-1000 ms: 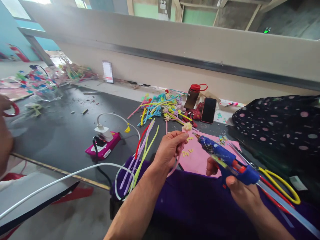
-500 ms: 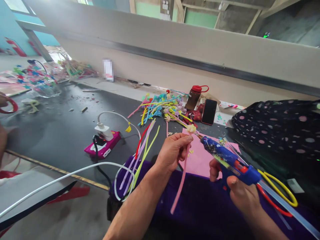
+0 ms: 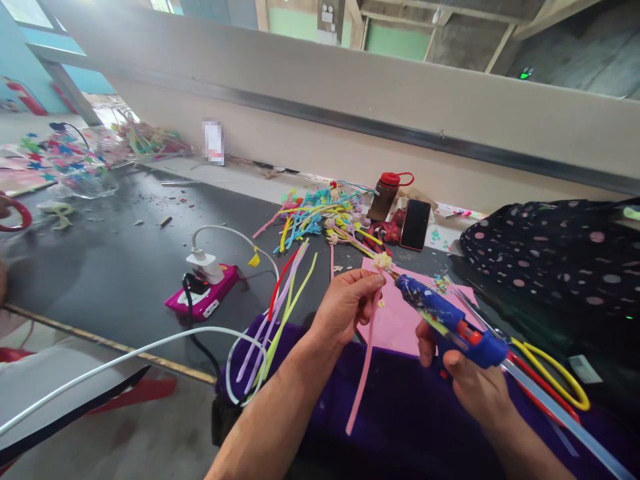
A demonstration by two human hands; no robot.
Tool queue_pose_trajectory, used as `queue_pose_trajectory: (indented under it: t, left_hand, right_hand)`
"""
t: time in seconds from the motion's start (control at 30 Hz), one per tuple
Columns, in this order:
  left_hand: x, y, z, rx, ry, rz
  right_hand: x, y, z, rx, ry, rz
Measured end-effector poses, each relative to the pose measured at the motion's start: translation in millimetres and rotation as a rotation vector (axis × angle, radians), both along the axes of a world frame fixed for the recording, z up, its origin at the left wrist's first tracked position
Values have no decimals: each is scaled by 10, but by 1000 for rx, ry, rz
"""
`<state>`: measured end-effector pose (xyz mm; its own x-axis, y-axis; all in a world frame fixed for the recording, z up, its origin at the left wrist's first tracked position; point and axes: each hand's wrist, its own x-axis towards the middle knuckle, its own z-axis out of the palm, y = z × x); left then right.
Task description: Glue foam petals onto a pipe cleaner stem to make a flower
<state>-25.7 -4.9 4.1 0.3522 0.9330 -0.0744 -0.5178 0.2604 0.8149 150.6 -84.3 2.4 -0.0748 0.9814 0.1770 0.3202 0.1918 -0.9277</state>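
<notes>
My left hand (image 3: pixel 345 303) pinches a pink pipe cleaner (image 3: pixel 364 363) near its top, where a small cream flower (image 3: pixel 383 261) sits. The stem hangs down over my purple lap. My right hand (image 3: pixel 465 373) grips a blue glue gun (image 3: pixel 450 320), a clear glue stick trailing out of its back. The gun's nozzle touches the cream flower. Both hands hover above a pink sheet (image 3: pixel 400 320) on the dark table (image 3: pixel 115 267).
A pile of coloured pipe cleaners (image 3: pixel 320 217), a red-capped bottle (image 3: pixel 385 195) and a phone (image 3: pixel 415 225) lie beyond. Loose pipe cleaners (image 3: pixel 280 300) and a pink power strip (image 3: pixel 200 297) with a white plug sit left. Scissors (image 3: pixel 555 380) and a dotted bag (image 3: pixel 555 253) are right. Another person's hand (image 3: pixel 5 213) shows far left.
The pink stem has swung down from my left hand to hang straight. The glue gun's nozzle has closed in on the cream flower. My view shifted slightly.
</notes>
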Motion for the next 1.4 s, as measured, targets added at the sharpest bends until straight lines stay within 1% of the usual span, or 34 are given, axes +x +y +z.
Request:
queue_pose_trajectory:
  t: [0.1, 0.2, 0.27, 0.4, 0.67, 0.77, 0.93, 1.07, 1.23, 1.4]
  left_hand:
    - [-1, 6, -5, 2, -2, 3]
    - [-4, 9, 2, -7, 8, 4]
    - [-5, 10, 6, -11, 17, 3]
    - [-2, 7, 0, -1, 26, 11]
    - [1, 5, -3, 34, 31, 15]
    - [2, 6, -1, 16, 32, 11]
    - [0, 7, -10, 12, 33, 10]
    - [0, 7, -14, 21, 38, 17]
    - [4, 7, -8, 16, 35, 7]
    - [3, 6, -4, 25, 44, 22]
  right_hand:
    - [-4, 10, -13, 33, 24, -16]
    - [9, 41, -19, 65, 2, 35]
    - [4, 50, -15, 55, 7, 36]
    - [-34, 28, 3, 29, 58, -18]
    - [-2, 36, -30, 13, 76, 32]
    - [12, 45, -56, 40, 81, 23]
    - [15, 29, -82, 18, 112, 5]
    - [9, 25, -67, 19, 109, 26]
    - [-9, 29, -38, 42, 143, 19]
    - [-2, 31, -30, 34, 94, -8]
